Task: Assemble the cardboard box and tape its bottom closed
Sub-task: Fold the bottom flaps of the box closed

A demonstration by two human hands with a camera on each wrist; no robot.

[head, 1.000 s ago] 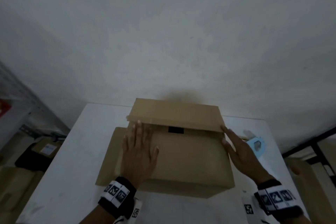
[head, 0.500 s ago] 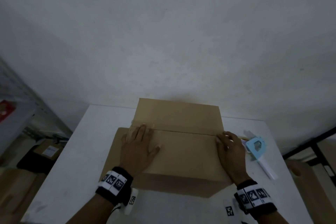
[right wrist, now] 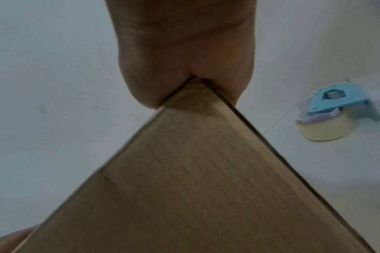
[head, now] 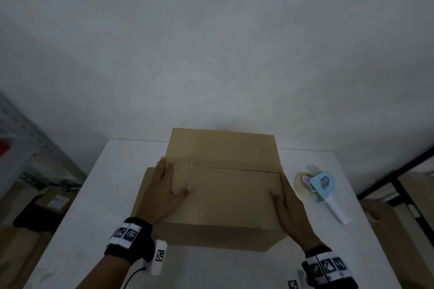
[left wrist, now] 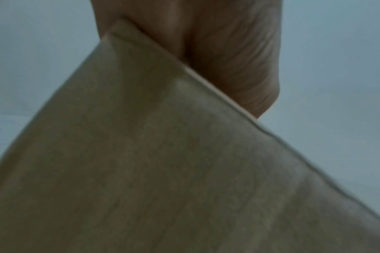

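Observation:
The brown cardboard box stands on the white table, its two long top flaps folded flat and meeting at a seam across the middle. My left hand lies flat on the near flap by the box's left edge, fingers straight, thumb spread. My right hand rests against the right edge, thumb on top, fingers straight along the side. The wrist views show each palm, left and right, against cardboard. A blue tape dispenser lies to the right of the box.
A lower side flap juts out from the box on the left, under my left hand. Stored cardboard boxes and a shelf sit on the floor left of the table. A black frame stands at the right. A plain wall is behind.
The far flap has come down flat to meet the near one. My right hand slid back along the right edge toward me. My left hand shifted toward the left edge.

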